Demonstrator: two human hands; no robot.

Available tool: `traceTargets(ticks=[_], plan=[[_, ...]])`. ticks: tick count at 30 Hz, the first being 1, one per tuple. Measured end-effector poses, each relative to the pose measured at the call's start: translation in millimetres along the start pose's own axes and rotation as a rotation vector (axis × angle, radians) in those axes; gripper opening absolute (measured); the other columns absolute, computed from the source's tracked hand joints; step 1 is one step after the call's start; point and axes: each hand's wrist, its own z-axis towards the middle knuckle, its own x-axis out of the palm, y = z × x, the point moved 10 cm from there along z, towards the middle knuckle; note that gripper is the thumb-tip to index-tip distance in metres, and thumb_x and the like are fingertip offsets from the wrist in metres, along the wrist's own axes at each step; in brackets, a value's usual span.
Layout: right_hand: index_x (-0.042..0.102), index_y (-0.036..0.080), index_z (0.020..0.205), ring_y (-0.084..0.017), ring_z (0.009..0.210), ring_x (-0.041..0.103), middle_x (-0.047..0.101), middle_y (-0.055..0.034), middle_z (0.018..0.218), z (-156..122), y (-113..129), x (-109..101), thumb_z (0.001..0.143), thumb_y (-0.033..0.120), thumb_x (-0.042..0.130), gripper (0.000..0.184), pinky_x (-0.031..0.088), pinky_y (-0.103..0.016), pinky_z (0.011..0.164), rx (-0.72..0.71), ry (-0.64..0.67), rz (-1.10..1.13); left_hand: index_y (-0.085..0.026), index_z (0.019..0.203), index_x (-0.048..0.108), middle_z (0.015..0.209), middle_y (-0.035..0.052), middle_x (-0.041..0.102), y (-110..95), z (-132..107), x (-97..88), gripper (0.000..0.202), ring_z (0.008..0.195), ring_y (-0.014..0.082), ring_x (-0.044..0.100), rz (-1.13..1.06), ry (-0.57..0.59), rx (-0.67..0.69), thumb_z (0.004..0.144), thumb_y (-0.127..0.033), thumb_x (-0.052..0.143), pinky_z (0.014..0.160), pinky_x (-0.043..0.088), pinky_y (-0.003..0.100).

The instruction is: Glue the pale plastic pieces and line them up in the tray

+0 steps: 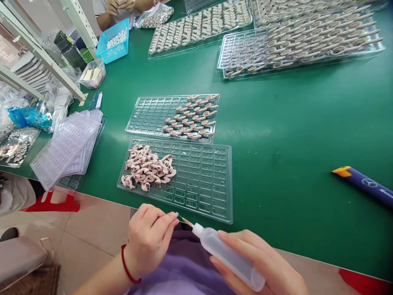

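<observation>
Bottle [229, 255] in right hand [267, 258] points at piece [177, 214] in left hand [149, 237].

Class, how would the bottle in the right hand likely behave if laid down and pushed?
The bottle would probably roll, since its body looks rounded. Its translucent, plastic-looking wall suggests it may be light for its size and give when squeezed.
</observation>
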Motion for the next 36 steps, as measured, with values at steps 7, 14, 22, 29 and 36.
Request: traceTargets(ticks=[7,14,22,29,36], plan=[[0.053,0.023,0.133,-0.015,0.069,0.063,0.069,-0.0053,0.088,2,1,1,0.083,0.005,0.063,0.054,0.055,-0.027,0.058,0.011,0.019,0.003,-0.018,0.098,0.068,0.072,0.0017,0.064,0,-1,-0.3,0.016,0.068,0.0151,0.057,0.004,0.01,-0.004,0.086,-0.007,0.066,0.061,0.049,0.027],[0.052,0.022,0.127,-0.016,0.07,0.064,0.066,-0.0054,0.089,-5,-4,-6,0.085,0.01,0.061,0.044,0.054,-0.025,0.058,0.067,0.022,0.011,-0.018,0.094,0.07,0.072,0.0022,0.064,4,-1,-3.5,0.015,0.067,0.0144,0.056,-0.057,-0.032,-0.052,0.085,-0.007,0.068,0.062,0.05,0.025],[0.052,0.022,0.128,-0.019,0.08,0.069,0.068,-0.0085,0.095,-8,-2,4,0.085,0.008,0.058,0.045,0.059,-0.027,0.069,0.071,-0.052,-0.046,-0.019,0.089,0.08,0.085,0.0087,0.075,40,-56,48.3,0.014,0.072,0.0157,0.067,-0.823,0.181,-0.84,0.083,-0.03,0.073,0.062,0.054,0.023],[0.061,0.021,0.115,-0.017,0.079,0.065,0.068,-0.0066,0.09,2,18,22,0.082,-0.003,0.052,0.042,0.056,-0.03,0.071,-0.119,-0.101,-0.146,-0.012,0.075,0.079,0.07,0.0081,0.074,36,-102,100.2,0.038,0.055,0.0109,0.057,-1.292,0.196,-1.428,0.06,-0.046,0.089,0.05,0.041,0.02],[0.062,0.021,0.111,-0.018,0.083,0.063,0.068,-0.0061,0.091,-3,12,25,0.084,-0.002,0.051,0.037,0.054,-0.031,0.074,-0.096,-0.106,-0.207,-0.011,0.066,0.076,0.064,0.0057,0.069,30,-100,106.4,0.042,0.053,0.0098,0.053,-1.37,0.104,-1.481,0.052,-0.047,0.092,0.048,0.034,0.02]])
